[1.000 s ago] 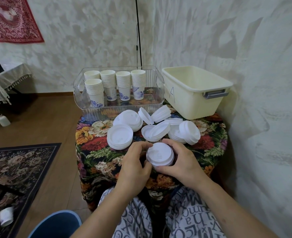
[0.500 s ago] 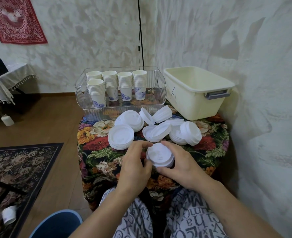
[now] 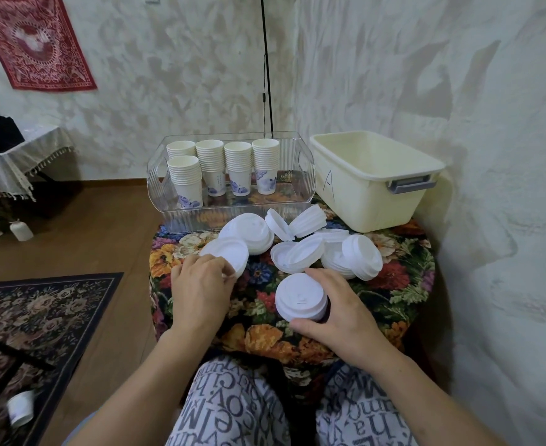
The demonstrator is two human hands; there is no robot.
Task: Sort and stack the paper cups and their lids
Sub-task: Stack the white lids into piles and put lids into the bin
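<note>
on the floral tablecloth of the small table, near its front edge, the right hand cups a short stack of white lids, thumb at the near rim and fingers curled round the far and right side, so the stack sits domed side up within the hand. to the left, the left hand lies palm down with its fingertips curled over the near edge of a flat lid stack; it grips that rim, though how tightly cannot be told. just behind and right of this stack, touching it, rests a second lid stack. further right, loose lids lie in a jumble, some overturned and showing their hollow undersides, with a tilted lid stack leaning at the right end and two lids propped on edge against each other toward the back.

behind the lids, a clear ribbed plastic tray holds five upright stacks of paper cups, four in a row and one in front at the left; the bottom cups show blue flower prints. beside the tray on the right stands a cream plastic tub marked with the letter a, grey handle on its right end. patterned trousers show at the bottom, a dark floral rug covers the wooden floor at left, and a red wall hanging is on the wall.
</note>
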